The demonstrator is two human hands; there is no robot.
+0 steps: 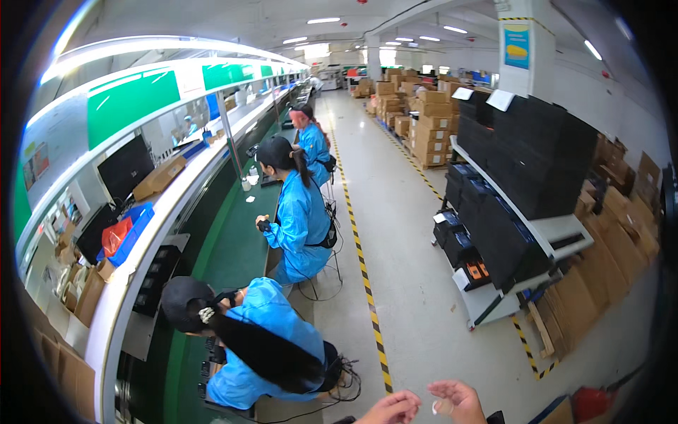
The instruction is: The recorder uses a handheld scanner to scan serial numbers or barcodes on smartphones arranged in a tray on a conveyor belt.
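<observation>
Both my hands are low in the view, raised above the pale floor and a little apart. My left hand (390, 408) has its fingers curled together toward the thumb; whatever may be between them is too small to make out. Facing it, my right hand (460, 403) has bent fingers held away from the thumb. A small pale roundish patch (443, 406) shows at that thumb, and I cannot tell if it is a cover or a separate thing. The lower edge cuts off both wrists.
To the left, several people in blue smocks (300, 212) sit along a green workbench (229, 237), cables hanging behind the nearest. A rack cart (565, 237) with black bins (537, 155) stands right. Yellow-black floor tape (359, 247) edges the aisle; cardboard boxes (432, 127) are stacked beyond.
</observation>
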